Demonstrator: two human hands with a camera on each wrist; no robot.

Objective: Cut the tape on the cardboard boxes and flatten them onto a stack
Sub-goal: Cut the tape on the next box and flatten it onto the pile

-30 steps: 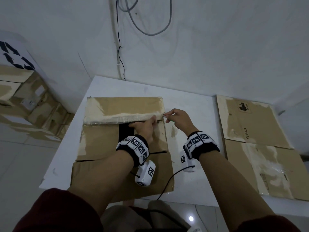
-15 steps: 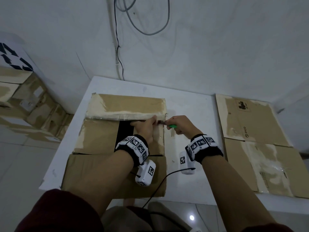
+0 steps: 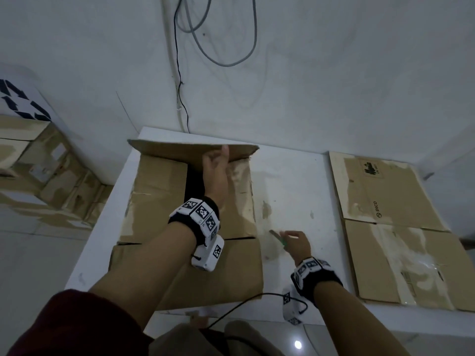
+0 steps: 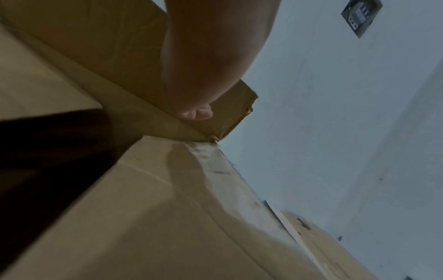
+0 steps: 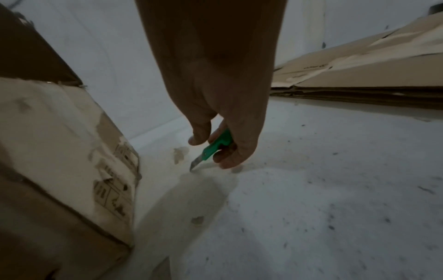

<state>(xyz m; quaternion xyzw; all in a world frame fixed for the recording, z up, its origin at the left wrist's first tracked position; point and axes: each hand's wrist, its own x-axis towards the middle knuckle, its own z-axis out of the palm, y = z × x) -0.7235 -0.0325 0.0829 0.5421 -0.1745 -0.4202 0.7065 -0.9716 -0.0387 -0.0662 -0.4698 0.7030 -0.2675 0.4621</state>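
"PICO" on the flattened cardboard (image 3: 393,209) at the right; black recycling arrows on the white bin (image 3: 23,104).

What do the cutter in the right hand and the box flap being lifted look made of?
Cutter: green body, likely moulded plastic, smooth; the grey, angled-tipped blade looks like dull metal. Flap: brown corrugated cardboard, matte, with frayed corners and pale patches on the box where tape seems to have torn the surface.
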